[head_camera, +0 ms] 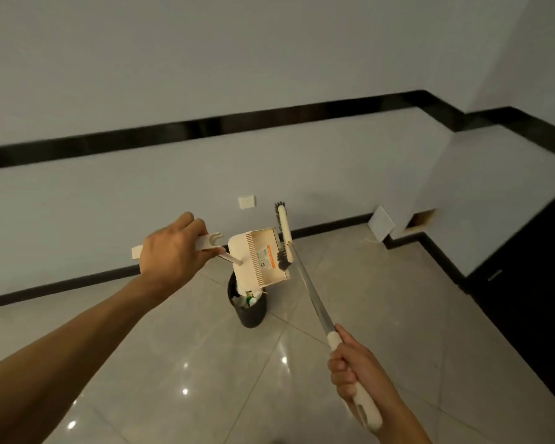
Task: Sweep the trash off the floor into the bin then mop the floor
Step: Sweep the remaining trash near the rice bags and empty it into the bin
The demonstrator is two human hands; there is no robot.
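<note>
Tilted dustpan (259, 258) in left grip (170, 248), above bin (253, 316), broom (311, 293) in right grip (353, 371)

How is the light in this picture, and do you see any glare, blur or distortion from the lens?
Head view: the light is dim and even; small white glare spots shine on the glossy floor; the broom bristles and the dustpan look a little soft; the wide lens makes the left forearm look oversized near the edge, and the black wall stripe runs slanted.
</note>
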